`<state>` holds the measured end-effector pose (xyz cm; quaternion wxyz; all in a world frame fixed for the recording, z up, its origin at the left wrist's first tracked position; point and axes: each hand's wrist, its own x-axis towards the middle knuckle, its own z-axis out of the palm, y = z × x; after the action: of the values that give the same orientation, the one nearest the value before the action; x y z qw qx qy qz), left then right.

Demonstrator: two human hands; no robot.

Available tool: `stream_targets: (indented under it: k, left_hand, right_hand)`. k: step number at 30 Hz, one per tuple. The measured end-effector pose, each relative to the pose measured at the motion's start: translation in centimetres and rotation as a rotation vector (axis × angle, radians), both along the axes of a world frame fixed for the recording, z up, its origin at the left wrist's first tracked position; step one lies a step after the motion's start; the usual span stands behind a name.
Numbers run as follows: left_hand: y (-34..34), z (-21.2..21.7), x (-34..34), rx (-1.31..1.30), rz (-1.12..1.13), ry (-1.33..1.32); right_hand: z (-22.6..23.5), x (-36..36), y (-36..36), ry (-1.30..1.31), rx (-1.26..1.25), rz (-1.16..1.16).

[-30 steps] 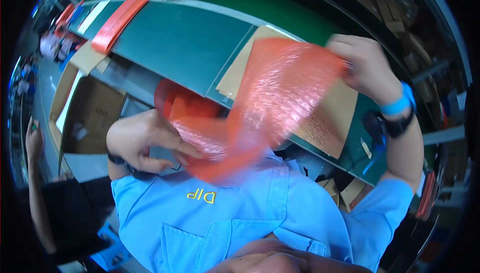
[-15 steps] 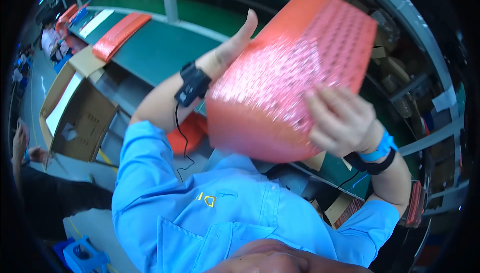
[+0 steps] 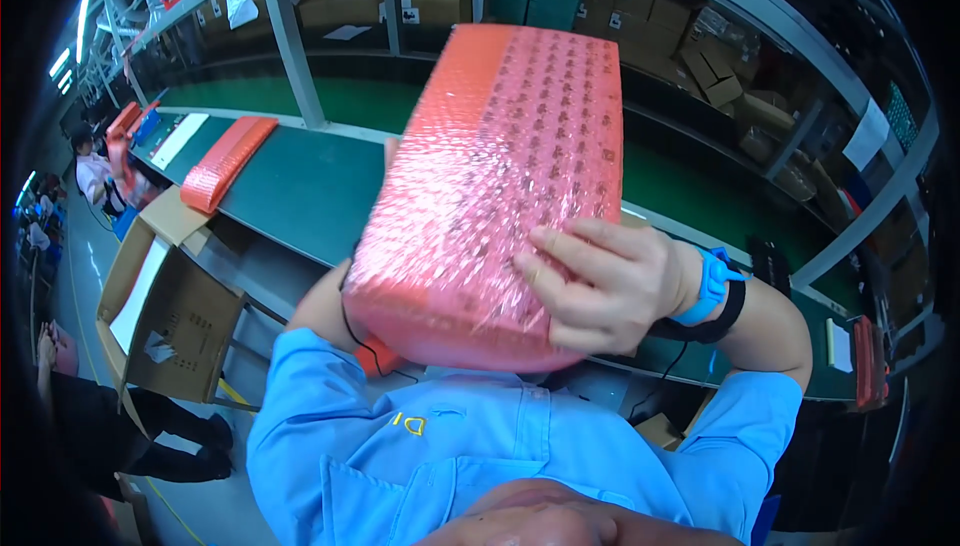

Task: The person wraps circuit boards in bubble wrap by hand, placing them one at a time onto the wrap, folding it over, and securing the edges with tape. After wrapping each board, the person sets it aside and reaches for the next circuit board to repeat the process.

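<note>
Light-blue short-sleeved shirt [image 3: 480,441] worn, front placket [image 3: 535,426] edged with stitched seams, pointed collar [image 3: 385,501] turned down. Small yellow lettering [image 3: 409,425] embroidered on shirt's left side, beside narrow stitched slit [image 3: 450,412]. Right hand [image 3: 610,281] seen bare; right wrist [image 3: 688,278] circled by bright-blue wristband [image 3: 712,288], black band [image 3: 734,312] strapped just behind it. Thin black cable [image 3: 376,358] looped near left forearm [image 3: 322,312].

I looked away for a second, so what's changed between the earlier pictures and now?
The red bubble wrap, blurred and bent at first, now stands more upright, further left than half a second ago. The right hand has come down from its upper right to its lower front. The left hand, thumb visible half a second ago, is mostly hidden behind it. The red strip on the green bench stayed put.
</note>
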<state>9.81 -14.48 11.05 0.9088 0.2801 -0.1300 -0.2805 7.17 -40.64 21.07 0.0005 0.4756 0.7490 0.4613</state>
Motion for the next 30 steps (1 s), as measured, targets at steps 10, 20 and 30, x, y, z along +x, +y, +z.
stream_targets:
  k: [10,20,30]
  left_hand:
    - [-9.5,4.7,-5.2,-0.222,-0.072,-0.471]
    - [2.3,6.1,2.9,-0.261,-0.091,-0.608]
    - [6.6,12.1,-3.8,0.803,1.050,-0.996]
  right_hand:
    - [-2.7,-1.2,4.8,0.133,0.354,0.294]
    - [-7.8,4.5,4.1,0.357,0.237,-0.165]
    - [4.3,3.8,-3.8,0.820,0.807,0.013]
